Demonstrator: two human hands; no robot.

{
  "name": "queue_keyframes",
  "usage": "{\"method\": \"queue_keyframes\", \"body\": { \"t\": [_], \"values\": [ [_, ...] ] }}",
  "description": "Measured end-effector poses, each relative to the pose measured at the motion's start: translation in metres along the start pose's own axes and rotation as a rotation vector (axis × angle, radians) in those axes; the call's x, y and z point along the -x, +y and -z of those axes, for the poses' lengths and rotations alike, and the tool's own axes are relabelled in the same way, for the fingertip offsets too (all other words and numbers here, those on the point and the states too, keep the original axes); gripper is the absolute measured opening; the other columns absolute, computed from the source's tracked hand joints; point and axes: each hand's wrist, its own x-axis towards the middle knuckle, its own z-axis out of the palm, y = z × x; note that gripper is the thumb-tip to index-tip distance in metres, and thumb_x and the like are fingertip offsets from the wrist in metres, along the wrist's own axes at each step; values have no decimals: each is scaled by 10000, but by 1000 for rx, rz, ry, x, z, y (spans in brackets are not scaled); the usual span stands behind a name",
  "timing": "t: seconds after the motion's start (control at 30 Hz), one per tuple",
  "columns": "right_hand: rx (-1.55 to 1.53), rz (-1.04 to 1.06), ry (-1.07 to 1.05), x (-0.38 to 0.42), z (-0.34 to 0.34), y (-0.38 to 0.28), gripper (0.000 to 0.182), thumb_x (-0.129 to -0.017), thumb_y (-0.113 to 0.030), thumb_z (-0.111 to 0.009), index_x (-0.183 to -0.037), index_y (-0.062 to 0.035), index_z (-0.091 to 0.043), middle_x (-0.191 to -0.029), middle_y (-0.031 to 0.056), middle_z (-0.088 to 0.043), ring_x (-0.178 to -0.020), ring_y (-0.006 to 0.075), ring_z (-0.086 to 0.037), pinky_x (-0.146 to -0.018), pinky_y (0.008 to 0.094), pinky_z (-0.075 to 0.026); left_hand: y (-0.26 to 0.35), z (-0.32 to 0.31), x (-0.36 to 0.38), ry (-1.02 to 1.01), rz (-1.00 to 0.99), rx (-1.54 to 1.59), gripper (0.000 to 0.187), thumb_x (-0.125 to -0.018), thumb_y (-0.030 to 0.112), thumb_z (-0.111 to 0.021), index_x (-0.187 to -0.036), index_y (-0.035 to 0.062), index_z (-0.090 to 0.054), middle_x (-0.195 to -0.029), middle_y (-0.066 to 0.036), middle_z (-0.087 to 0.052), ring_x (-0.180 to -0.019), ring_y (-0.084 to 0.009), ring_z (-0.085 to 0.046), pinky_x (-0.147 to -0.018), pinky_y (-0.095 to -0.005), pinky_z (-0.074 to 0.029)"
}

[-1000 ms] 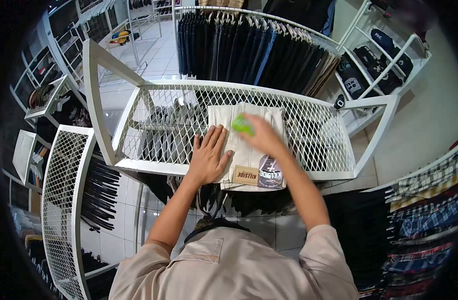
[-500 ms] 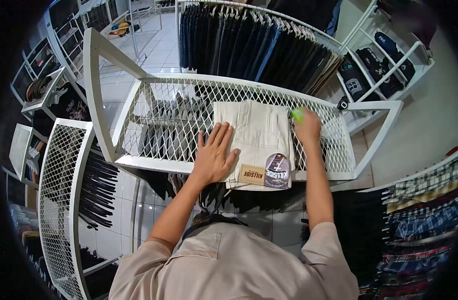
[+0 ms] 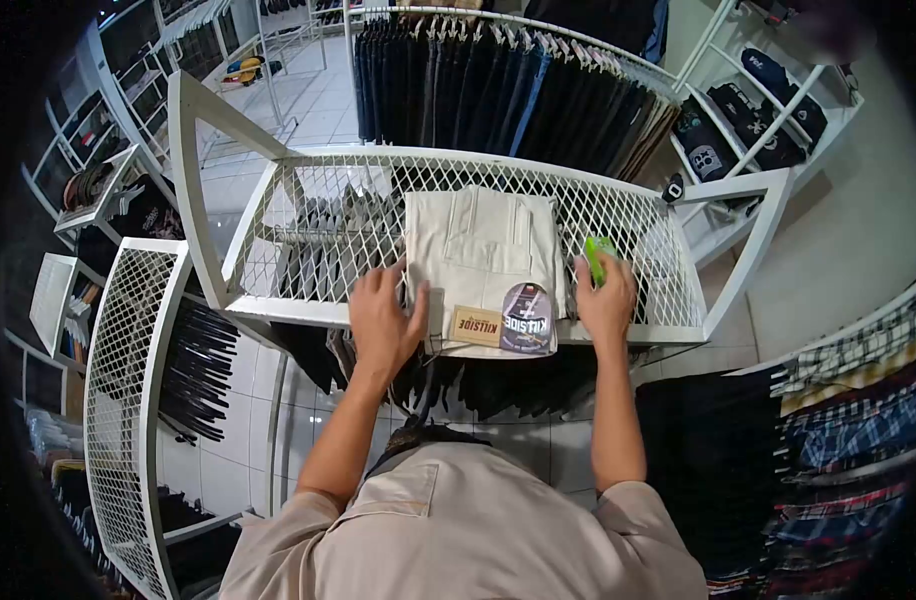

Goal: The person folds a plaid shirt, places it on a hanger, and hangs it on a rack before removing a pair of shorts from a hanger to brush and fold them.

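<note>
Folded cream trousers (image 3: 486,245) lie on the white mesh shelf (image 3: 328,285) in front of me. A tan label (image 3: 476,325) and a round dark tag (image 3: 527,318) show at their near edge. Beside the left edge of the trousers is my left hand (image 3: 386,312), fingers apart, thumb close to the cloth, holding nothing. My right hand (image 3: 606,298) is at the right side of the trousers, closed on a small bright green object (image 3: 598,258), whose kind I cannot make out.
Dark jeans (image 3: 448,85) hang on a rail behind the shelf. At the upper right, a white rack (image 3: 748,175) holds dark caps or bags. Folded checked shirts (image 3: 848,430) are stacked at the right. Another mesh shelf (image 3: 118,400) stands on the left.
My left hand has come off the top of the trousers to their left side. The trousers sit slightly further left in view. My right hand has lowered with the green object.
</note>
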Motion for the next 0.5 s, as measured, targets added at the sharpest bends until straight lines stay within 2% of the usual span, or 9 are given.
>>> {"method": "queue_keyframes", "body": {
  "t": [0.03,0.1,0.13,0.2,0.3,0.33,0.37,0.43,0.5],
  "values": [
    [-78,-116,-193,7,0,-4,550,-986,-511,-614,-1205,-14,-703,-1129,222,-677,-1109,396,-626,-982,504,-463,8,10,8,-56,152,32,453,-938,339,-703,-1216,-15,-656,-1011,-208,-673,-934,-381,-650,-828,-460,-512],
    [-46,-137,-347,15,-3,-15,622,-950,-556,-626,-1246,-12,-695,-1131,244,-706,-1117,410,-648,-1007,494,-476,26,25,17,-241,363,42,507,-960,415,-673,-1219,-20,-657,-972,-217,-697,-900,-392,-683,-799,-462,-536],
    [-29,-167,-380,16,-2,-26,638,-935,-553,-645,-1261,-6,-686,-1150,252,-706,-1127,412,-651,-1014,487,-478,27,23,23,-216,335,40,552,-952,445,-676,-1239,-26,-651,-983,-225,-704,-911,-391,-693,-808,-462,-541],
    [7,-211,-440,9,4,-45,675,-903,-546,-682,-1292,6,-668,-1188,268,-707,-1148,417,-658,-1029,474,-483,24,7,30,-148,282,37,642,-936,503,-683,-1277,-39,-639,-1006,-242,-720,-933,-391,-711,-827,-461,-551],
    [-78,-190,-338,6,-14,-33,711,-874,-526,-723,-1311,30,-642,-1214,283,-699,-1160,421,-661,-1022,467,-493,24,-2,21,-222,479,189,748,-887,534,-730,-1329,-59,-617,-995,-244,-734,-931,-366,-721,-843,-437,-555],
    [-142,-189,-316,6,-18,-31,684,-868,-486,-722,-1306,32,-641,-1209,279,-702,-1143,418,-669,-1011,466,-501,23,0,12,-324,581,296,789,-851,521,-778,-1320,-93,-618,-949,-229,-738,-868,-322,-724,-800,-414,-554],
    [-208,-187,-294,2,-23,-29,658,-861,-447,-720,-1302,35,-640,-1204,276,-705,-1126,415,-677,-1000,464,-509,20,-4,9,-330,569,421,702,-847,471,-806,-1197,-122,-669,-899,-208,-734,-812,-260,-710,-753,-382,-551],
    [-340,-190,-246,-3,-30,-28,608,-848,-368,-716,-1293,39,-638,-1194,269,-711,-1092,409,-693,-978,461,-524,17,-18,5,-336,606,535,553,-859,434,-824,-1007,-84,-704,-775,-77,-669,-696,-143,-604,-609,-323,-491],
    [-507,-173,-200,-7,-31,-35,528,-835,-263,-700,-1263,42,-656,-1161,251,-723,-1078,354,-706,-964,422,-530,22,-21,4,-333,617,622,482,-885,353,-812,-1055,-83,-698,-866,-92,-703,-740,-149,-633,-643,-320,-512]
  ]
}}
